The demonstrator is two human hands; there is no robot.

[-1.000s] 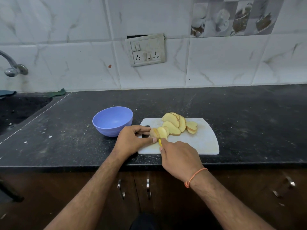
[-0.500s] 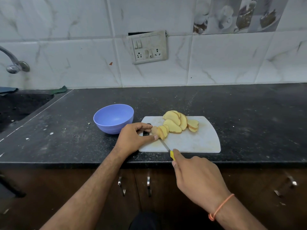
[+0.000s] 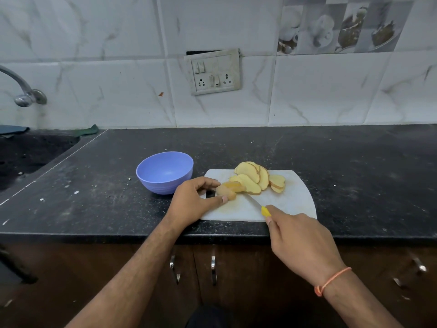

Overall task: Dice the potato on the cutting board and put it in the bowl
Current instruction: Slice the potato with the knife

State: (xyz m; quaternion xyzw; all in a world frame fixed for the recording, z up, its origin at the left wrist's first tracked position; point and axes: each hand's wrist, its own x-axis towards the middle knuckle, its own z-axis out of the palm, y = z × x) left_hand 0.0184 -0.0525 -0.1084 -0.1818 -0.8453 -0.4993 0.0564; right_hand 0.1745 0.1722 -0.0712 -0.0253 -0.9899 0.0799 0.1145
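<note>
On the speckled black bench [image 3: 331, 162], a white rounded cutting board [image 3: 293, 200] reaches the front edge; left sits a smooth lilac bowl [image 3: 164, 172]. Left hand [image 3: 194, 202] pinches the potato [image 3: 225, 192] beside fanned slices [image 3: 253, 177]; right hand [image 3: 300, 242] grips a yellow-handled knife [image 3: 257, 205].

Left grip [image 3: 197, 200] pinching, thumb extended; right grip [image 3: 300, 242] curled, fisted.

We see a switch-and-socket panel [image 3: 214, 71] on the tiled wall [image 3: 94, 67] above the hands, tap [image 3: 22, 91] and dark sink [image 3: 26, 152] far left, cabinet handles [image 3: 173, 268] below the black countertop [image 3: 354, 166].
</note>
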